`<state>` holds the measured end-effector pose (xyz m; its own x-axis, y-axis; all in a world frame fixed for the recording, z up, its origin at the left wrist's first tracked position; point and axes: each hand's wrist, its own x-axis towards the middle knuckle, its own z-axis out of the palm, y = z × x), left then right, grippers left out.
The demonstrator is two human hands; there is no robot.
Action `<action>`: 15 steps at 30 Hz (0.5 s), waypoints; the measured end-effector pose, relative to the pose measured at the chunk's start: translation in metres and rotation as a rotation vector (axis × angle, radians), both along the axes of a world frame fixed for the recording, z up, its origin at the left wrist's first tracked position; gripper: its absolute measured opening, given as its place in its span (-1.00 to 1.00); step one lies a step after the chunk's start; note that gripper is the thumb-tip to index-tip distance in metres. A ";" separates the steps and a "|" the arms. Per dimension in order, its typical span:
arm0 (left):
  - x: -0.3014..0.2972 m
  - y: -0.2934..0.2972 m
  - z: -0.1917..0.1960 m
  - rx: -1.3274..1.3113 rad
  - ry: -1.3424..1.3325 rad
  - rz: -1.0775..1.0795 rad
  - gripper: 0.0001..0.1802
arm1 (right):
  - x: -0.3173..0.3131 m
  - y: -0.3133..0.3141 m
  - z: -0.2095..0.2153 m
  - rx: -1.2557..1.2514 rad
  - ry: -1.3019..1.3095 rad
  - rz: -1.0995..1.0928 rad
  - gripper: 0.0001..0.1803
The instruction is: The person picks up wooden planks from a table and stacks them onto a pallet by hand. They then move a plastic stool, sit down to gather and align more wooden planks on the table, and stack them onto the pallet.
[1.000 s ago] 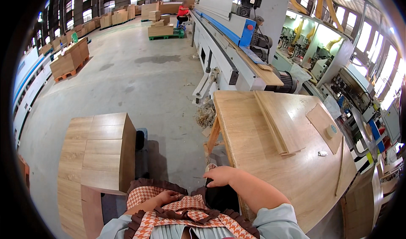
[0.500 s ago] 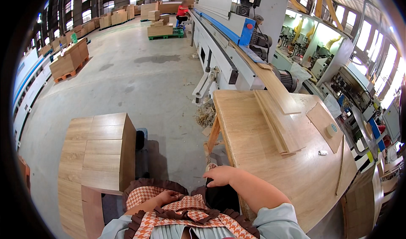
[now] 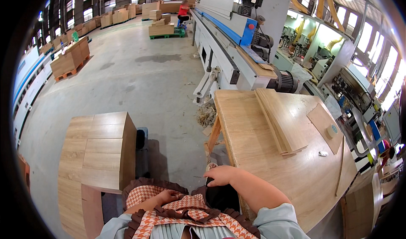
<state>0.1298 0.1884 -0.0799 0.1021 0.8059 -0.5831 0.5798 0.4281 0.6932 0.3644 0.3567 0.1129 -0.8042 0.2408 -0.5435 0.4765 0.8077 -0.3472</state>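
Two hands sit low in the view, close to the person's body. The right hand (image 3: 220,175) rests at the near corner of the table (image 3: 270,171), fingers curled down over a dark thing (image 3: 220,194) just below it; what that thing is cannot be told, nor whether the hand truly grips it. The left hand (image 3: 167,195) lies against the checked apron (image 3: 169,209), fingers bent loosely, and nothing can be seen in it. On the table, well away from both hands, a stack of narrow boards (image 3: 279,118) lies lengthwise, with a thin square panel (image 3: 325,127) to its right and a small round object (image 3: 331,131) on that panel. A thin strip (image 3: 339,167) lies near the table's right edge. To the left, a pile of wood panels (image 3: 95,150) stands on the concrete floor (image 3: 139,78). Beyond the table runs a long white and blue machine (image 3: 228,32). Far off, a person in red (image 3: 184,10) stands by pallets of boards (image 3: 160,29).
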 end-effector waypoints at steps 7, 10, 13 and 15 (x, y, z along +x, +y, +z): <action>-0.006 -0.001 -0.026 0.036 0.007 -0.014 -0.49 | 0.000 0.001 -0.003 -0.008 0.027 0.008 -0.44; -0.007 -0.001 -0.033 0.024 0.017 -0.011 -0.48 | 0.000 0.002 -0.005 -0.004 0.028 0.012 -0.44; -0.007 0.000 -0.032 0.013 -0.002 0.000 -0.47 | 0.000 0.002 -0.006 -0.011 0.026 0.019 -0.44; -0.006 0.000 -0.029 0.012 -0.004 -0.001 -0.47 | 0.000 0.003 -0.006 -0.021 0.019 0.015 -0.44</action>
<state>0.1238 0.1880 -0.1084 0.1056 0.8126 -0.5732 0.5776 0.4191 0.7005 0.3645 0.3593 0.1072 -0.8178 0.2177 -0.5327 0.4579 0.8069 -0.3732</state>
